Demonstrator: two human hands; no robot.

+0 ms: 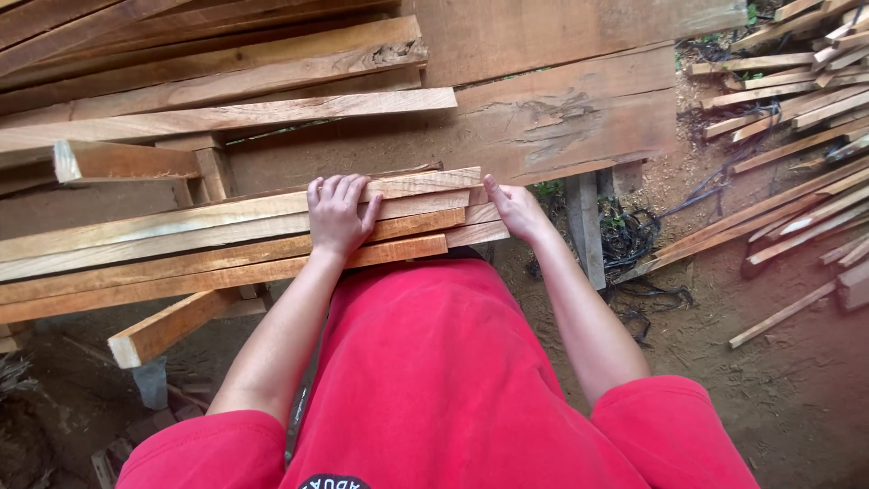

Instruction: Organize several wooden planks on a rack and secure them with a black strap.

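A wide, weathered plank (561, 118) spans the back of the work area, with long boards (208, 81) heaped to its left and a loose pile of thin offcut strips (797, 109) on the dirt to the right. In front of it, against the person's red shirt (434, 380), lies a stack of narrow wooden slats (181, 244). The left hand (338, 215) lies flat and spread on top of the stack, while the right hand (516, 210) grips the slats' ends.

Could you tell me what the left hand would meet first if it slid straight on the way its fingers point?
Probably the wide rough plank beyond the stack of slats that the left hand rests on; depth is hard to judge.
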